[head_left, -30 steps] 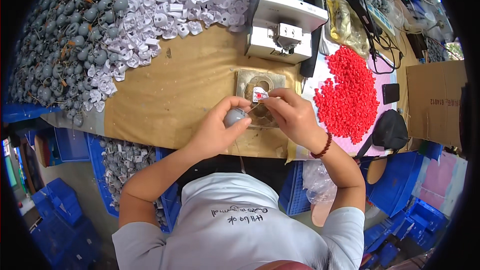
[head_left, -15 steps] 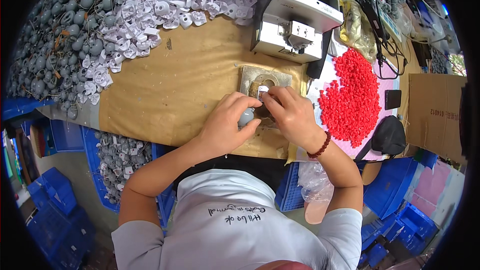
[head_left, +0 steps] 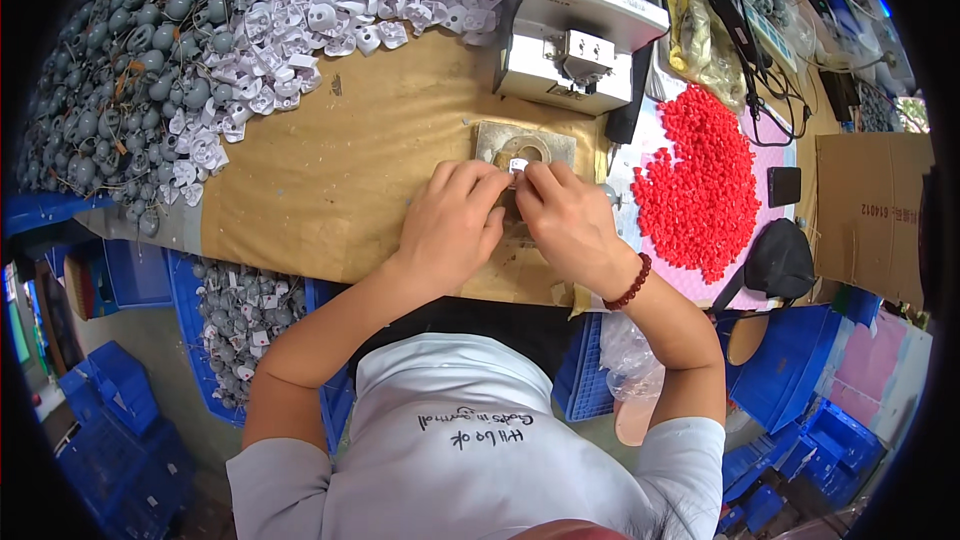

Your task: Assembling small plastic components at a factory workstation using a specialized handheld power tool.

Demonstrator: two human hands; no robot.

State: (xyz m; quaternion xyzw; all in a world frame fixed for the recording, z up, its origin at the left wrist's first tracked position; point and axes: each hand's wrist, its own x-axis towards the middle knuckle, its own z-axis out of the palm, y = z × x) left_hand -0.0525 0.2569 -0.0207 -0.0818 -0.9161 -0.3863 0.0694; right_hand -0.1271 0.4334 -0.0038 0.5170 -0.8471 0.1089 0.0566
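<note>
My left hand (head_left: 453,217) and my right hand (head_left: 568,220) meet over a square metal fixture (head_left: 565,142) with a round hollow. Between their fingertips sits a small white plastic part (head_left: 518,166). Both hands are closed, thumbs and fingers pressed together at the part; the exact grip is hidden beneath the fingers. Just past the outer side of my right hand a grey ball-shaped part (head_left: 610,194) shows, partly covered by the hand. A dark red bead bracelet (head_left: 633,282) circles my right wrist.
Grey ball-shaped parts (head_left: 110,70) and white plastic pieces (head_left: 340,10) are heaped at the far left. A white machine (head_left: 570,70) stands beyond the fixture. Right of it lie small red pieces (head_left: 700,180), a black phone (head_left: 784,186) and a cardboard box (head_left: 870,215).
The grey ball held by my left hand before is gone from there; one now shows right of my right hand. My left fingers have moved up to the white part beside my right fingertips.
</note>
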